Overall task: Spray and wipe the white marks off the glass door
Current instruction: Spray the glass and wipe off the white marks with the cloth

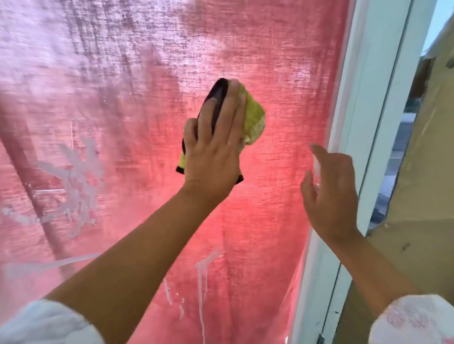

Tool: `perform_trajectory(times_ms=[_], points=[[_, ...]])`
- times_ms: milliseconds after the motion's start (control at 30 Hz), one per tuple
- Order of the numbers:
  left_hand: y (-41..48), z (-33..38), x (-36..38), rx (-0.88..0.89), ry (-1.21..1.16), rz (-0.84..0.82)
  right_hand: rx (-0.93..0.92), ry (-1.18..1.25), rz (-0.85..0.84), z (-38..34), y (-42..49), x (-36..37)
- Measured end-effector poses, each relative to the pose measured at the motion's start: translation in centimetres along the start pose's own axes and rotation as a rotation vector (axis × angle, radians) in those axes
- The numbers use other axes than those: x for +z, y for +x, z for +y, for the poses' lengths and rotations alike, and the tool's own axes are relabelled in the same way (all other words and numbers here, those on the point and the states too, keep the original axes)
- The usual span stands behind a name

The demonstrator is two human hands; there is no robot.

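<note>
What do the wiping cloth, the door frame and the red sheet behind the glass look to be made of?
Cloth: likely microfibre; yellow-green fuzzy nap, black stitched edge.
Door frame: smooth white, slight sheen; painted metal or plastic, cannot tell which.
Red sheet: coarse woven fabric; crossing threads show with light coming through.

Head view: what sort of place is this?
Probably a doorway of a home or shop: a glass door in a white frame, red woven fabric hanging behind the pane, white marks smeared on it.
</note>
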State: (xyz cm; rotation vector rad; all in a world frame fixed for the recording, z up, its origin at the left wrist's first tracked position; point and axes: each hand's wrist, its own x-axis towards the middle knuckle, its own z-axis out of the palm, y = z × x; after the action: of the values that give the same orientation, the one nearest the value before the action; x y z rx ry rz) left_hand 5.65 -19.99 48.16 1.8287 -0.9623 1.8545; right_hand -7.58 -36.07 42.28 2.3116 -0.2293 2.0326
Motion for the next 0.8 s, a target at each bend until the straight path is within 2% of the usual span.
perform_trajectory(times_ms=[67, 100, 233, 367, 433, 500, 567, 667, 800], points=[[-0.3, 1.5, 0.5, -0.03, 0.001, -0.009, -0.026, -0.033, 0.014, 0.9, -0.2, -0.3], [-0.8, 1.8, 0.8, 0.016, 0.0, -0.017, -0.038, -0.047, 0.01, 1.2, -0.3, -0.4], [-4.6, 3.0, 1.5, 0.307, 0.021, -0.047, 0.005, -0.043, 0.004, 1.1, -0.7, -0.2], [-11.6, 5.1, 0.7, 0.711, 0.027, -0.314, 0.034, -0.042, -0.011, 1.2, -1.5, -0.2], [-13.4, 4.9, 0.5, 0.785, 0.04, -0.379, 0.008, -0.082, -0.04, 1.3, -1.9, -0.2], [-13.3, 4.2, 0.8, 0.829, 0.071, -0.357, -0.019, -0.128, -0.061, 1.4, -2.2, -0.3], [-12.1, 3.4, 0.9, 0.798, 0.08, -0.269, -0.016, -0.106, -0.078, 1.2, -2.4, -0.3], [-7.9, 2.3, 0.4, 0.548, 0.018, -0.134, 0.02, -0.042, -0.069, 1.0, -2.5, -0.6], [-5.6, 4.0, 0.7, 0.294, 0.03, -0.067, 0.037, 0.015, -0.062, 1.3, -2.4, -0.7]])
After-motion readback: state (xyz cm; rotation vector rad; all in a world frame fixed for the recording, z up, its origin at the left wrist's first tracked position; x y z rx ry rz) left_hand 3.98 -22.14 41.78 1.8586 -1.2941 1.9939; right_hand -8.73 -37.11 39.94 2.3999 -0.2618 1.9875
